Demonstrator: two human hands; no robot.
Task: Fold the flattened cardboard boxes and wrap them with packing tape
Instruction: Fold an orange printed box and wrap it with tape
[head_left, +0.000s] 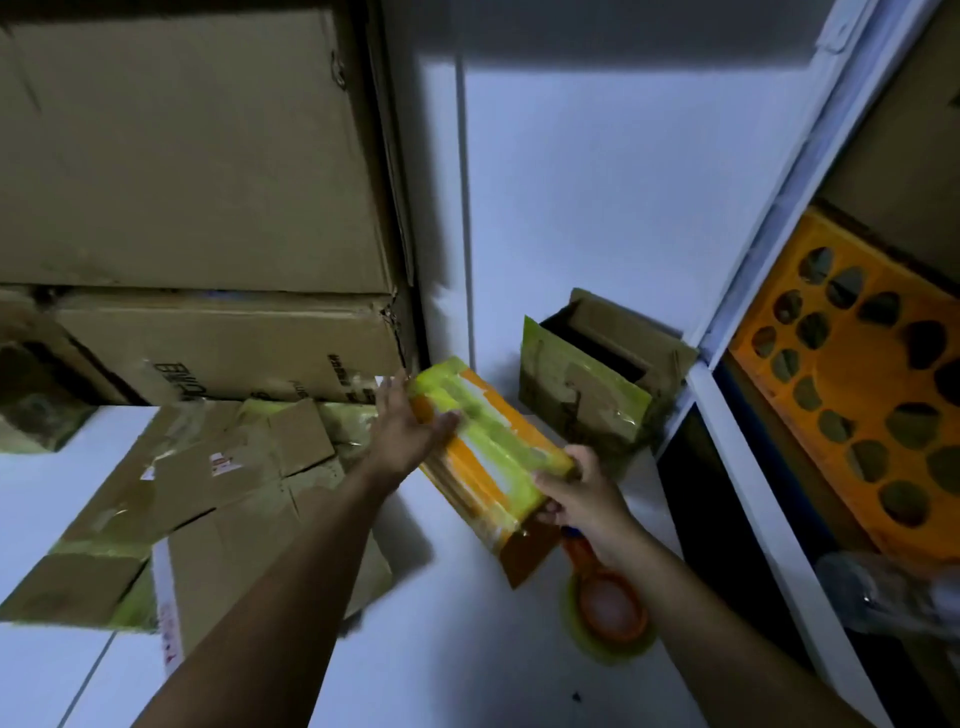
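An orange cardboard box (491, 457) wrapped in yellowish-green tape is held above the white floor between both hands. My left hand (410, 423) lies flat against its far upper end with the fingers straight. At the near end my right hand (576, 493) grips the box. Under my right wrist, a roll of packing tape (610, 613) on an orange dispenser sits low over the floor; what holds it is hidden. Flattened cardboard boxes (208, 499) lie on the floor to the left.
Big stacked cartons (197, 208) fill the upper left. An open taped box (597, 374) stands by the wall. A white shelf frame (727, 415) on the right holds an orange perforated crate (872, 415) and clear plastic (893, 597).
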